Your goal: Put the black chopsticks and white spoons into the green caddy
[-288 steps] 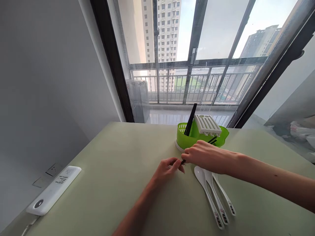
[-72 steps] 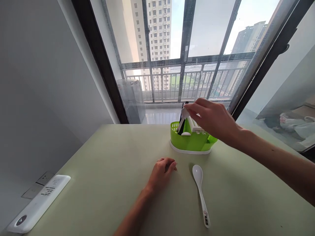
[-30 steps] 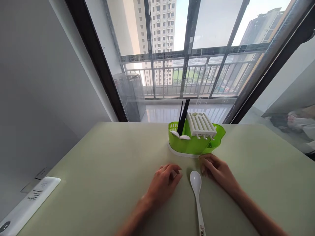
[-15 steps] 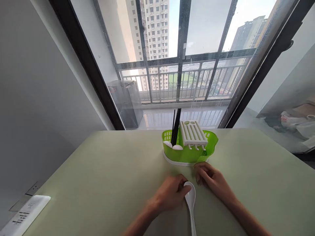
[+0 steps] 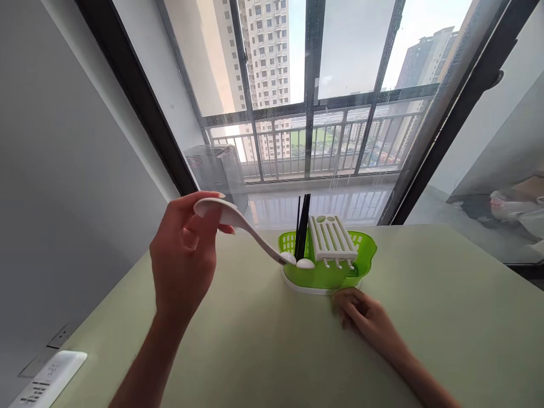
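My left hand (image 5: 183, 258) is raised above the table and grips a white plastic spoon (image 5: 242, 225) by its bowl end. The handle slants down to the right, and its tip reaches the left side of a green cutlery drainer (image 5: 327, 271). Two white spoons (image 5: 297, 260) and black chopsticks (image 5: 302, 226) stand in that left part. A white slotted insert (image 5: 332, 240) lies tilted across the drainer's middle. My right hand (image 5: 362, 317) rests on the table just in front of the drainer with loosely curled fingers, holding nothing.
The pale green table (image 5: 446, 317) meets a large window with black frames and a balcony railing (image 5: 314, 141). A white power strip (image 5: 42, 382) lies at the table's left edge by a wall socket (image 5: 57, 337). Bags (image 5: 516, 207) lie on the floor at right.
My left hand has picked the last white spoon up off the table and lifted it towards the drainer's left side. My right hand has stayed in front of the drainer.
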Available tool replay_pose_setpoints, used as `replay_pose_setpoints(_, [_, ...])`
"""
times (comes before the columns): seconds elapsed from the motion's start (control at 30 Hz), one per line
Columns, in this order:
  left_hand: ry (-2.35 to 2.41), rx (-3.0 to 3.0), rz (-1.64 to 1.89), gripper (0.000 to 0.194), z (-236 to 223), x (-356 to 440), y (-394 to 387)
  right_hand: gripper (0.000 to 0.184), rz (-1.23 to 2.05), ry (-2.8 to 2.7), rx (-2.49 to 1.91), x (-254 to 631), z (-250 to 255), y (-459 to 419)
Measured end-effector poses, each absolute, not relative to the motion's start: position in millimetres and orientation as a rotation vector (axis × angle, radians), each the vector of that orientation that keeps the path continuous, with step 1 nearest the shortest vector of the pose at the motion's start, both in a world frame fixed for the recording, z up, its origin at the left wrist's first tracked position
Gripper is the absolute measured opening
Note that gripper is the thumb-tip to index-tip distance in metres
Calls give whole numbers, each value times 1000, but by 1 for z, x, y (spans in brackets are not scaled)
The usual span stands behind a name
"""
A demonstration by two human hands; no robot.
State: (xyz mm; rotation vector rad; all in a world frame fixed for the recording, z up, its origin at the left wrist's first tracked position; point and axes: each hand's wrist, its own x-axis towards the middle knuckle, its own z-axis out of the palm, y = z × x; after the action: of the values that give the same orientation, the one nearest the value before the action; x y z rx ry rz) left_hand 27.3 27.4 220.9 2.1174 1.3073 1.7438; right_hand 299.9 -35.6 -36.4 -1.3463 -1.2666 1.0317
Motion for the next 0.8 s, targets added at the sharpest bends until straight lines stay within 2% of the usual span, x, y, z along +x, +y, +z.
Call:
replay_pose_setpoints(0.1, [1224,2233,1741,17,206,35,53,40,1025,-1271,-1337,301,-40,-34])
replay_pose_setpoints(0.43, [1002,2631,1235,18,121,47,111,37,998,-1311,-1327,302,-52,-31])
replay_pose_setpoints(0.67, [866,2665,1038,19,99,43,119,40,988,-1324,-1339,301,-49,-30])
replay_pose_setpoints(0.8, [898,2691,985,19,94,41,118,34,993,-1328,-1338,301,-47,-31])
